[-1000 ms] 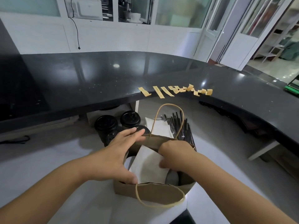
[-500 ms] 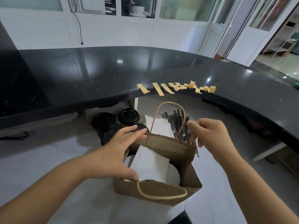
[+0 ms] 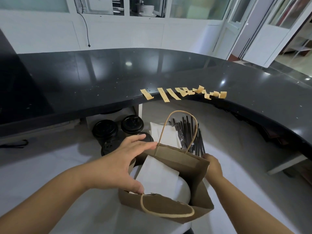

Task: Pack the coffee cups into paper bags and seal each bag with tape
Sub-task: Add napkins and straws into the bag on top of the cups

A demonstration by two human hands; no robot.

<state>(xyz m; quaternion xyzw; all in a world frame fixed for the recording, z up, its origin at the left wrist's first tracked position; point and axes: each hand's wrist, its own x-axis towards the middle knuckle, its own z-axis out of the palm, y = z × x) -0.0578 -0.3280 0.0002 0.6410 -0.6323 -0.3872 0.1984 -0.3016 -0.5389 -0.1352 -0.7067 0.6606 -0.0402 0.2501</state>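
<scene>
Down at the bag, the left hand [image 3: 116, 168] spreads across the near-left corner of the mouth, fingers straight and reaching toward the far rim, thumb pressed at the near rim beside the white napkin [image 3: 157, 174]. The right hand [image 3: 211, 164] is against the outside of the bag's right wall, mostly hidden behind it, so I cannot tell whether its fingers are curled or flat. The paper bag [image 3: 168, 206] stands upright on the white table [image 3: 50, 166], mouth open and facing up, its long side running left to right; one handle stands up at the far side, the other droops over the near wall. Inside, a white cup lid [image 3: 183, 191] shows beneath the napkin. Beyond sit black-lidded cups [image 3: 104, 130], black straws [image 3: 190, 132], and strips of tape [image 3: 182, 92] along the dark counter [image 3: 84, 78] edge.
</scene>
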